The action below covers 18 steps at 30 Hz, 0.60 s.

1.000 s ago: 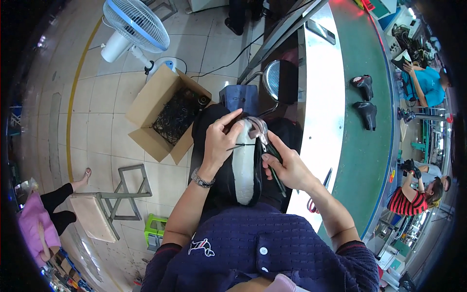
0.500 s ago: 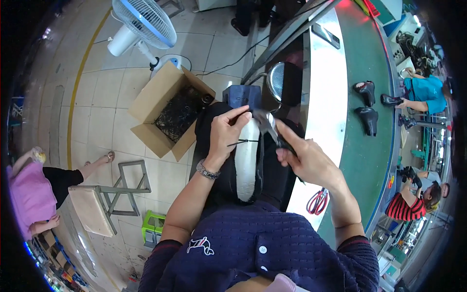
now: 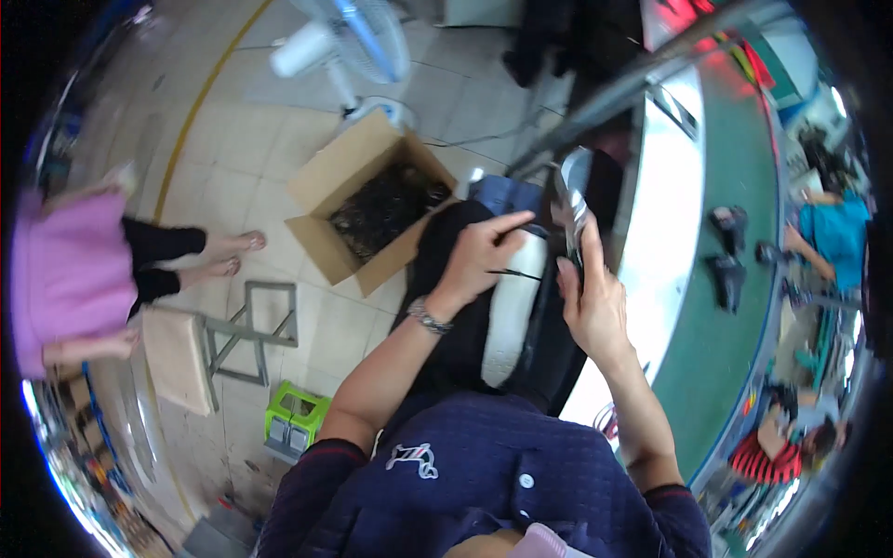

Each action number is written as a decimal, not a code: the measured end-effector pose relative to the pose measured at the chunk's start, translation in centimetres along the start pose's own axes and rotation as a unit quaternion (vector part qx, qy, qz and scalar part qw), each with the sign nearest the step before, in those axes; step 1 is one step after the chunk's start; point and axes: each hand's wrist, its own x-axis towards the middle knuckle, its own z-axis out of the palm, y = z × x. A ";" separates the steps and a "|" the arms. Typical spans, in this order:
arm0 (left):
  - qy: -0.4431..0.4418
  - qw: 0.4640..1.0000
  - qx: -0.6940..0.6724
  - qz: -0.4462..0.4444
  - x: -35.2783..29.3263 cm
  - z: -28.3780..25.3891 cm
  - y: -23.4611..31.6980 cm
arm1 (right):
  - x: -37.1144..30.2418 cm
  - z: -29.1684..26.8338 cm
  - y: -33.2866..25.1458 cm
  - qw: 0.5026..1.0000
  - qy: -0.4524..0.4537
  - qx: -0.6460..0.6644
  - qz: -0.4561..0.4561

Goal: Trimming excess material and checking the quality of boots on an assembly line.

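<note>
Head view, slightly blurred: both hands are at work over the person's lap, where what looks like a shoe lies lengthwise with its long white underside facing up. A thin black tie crosses it near the far end. Of the two hands, the left hand grips that far end, index finger stretched along the top and thumb against the white surface; its other fingers are partly hidden. The right hand is closed around a pair of metal pliers, raised just to the right of the shoe and apart from it; whether their jaws are parted cannot be told. To the left of the lap stands an open cardboard box of dark, tangled pieces. To the right runs a counter, white along the near edge and green beyond, with two black boot-like pieces side by side on the green part
</note>
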 end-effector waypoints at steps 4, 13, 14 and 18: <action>-0.053 0.998 -0.008 -0.024 0.1 0.5 -1.6 | 0.2 -0.8 2.2 0.987 -0.149 -0.060 0.007; -0.064 0.996 -0.063 -0.026 0.2 1.2 -2.6 | 0.3 1.4 4.8 0.988 -0.152 -0.036 0.010; -0.060 0.996 -0.063 -0.024 0.0 1.1 -2.5 | 0.2 0.5 4.4 0.977 -0.197 0.038 0.071; -0.004 0.997 0.072 0.019 -0.1 -0.1 -0.2 | -2.4 1.3 7.8 0.972 -0.030 0.191 0.137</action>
